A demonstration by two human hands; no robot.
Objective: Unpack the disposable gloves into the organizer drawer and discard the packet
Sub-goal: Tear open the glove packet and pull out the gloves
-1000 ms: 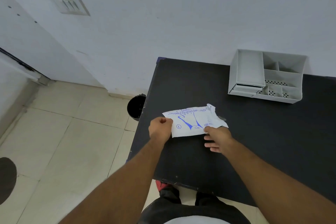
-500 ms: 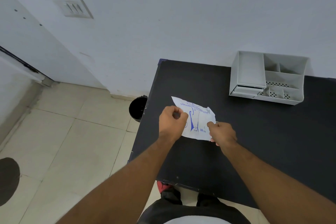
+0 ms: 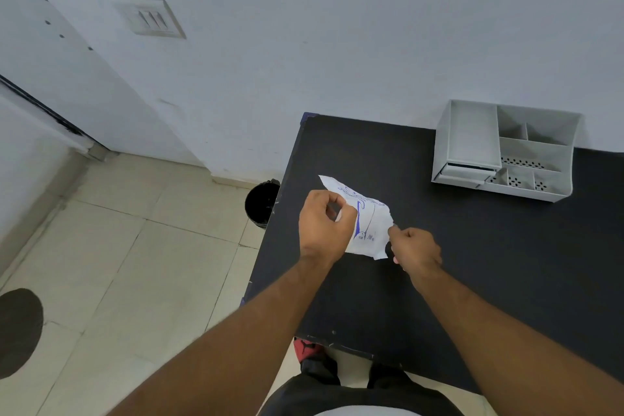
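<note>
A white glove packet (image 3: 368, 223) with blue print is held up above the black table (image 3: 472, 263), tilted with one corner pointing to the far left. My left hand (image 3: 326, 224) grips its left side in a fist. My right hand (image 3: 415, 248) pinches its right edge between thumb and fingers. The grey organizer (image 3: 506, 149) stands at the back right against the wall; its small drawer at the lower left looks slightly pulled out. No loose gloves show.
A black bin (image 3: 261, 203) stands on the tiled floor just left of the table's left edge. The white wall runs behind the table. A dark round mat (image 3: 18, 331) lies on the floor at the far left.
The packet was lifted off the table and turned from flat and level to upright and tilted. Both hands have closed on its two sides and drawn closer together.
</note>
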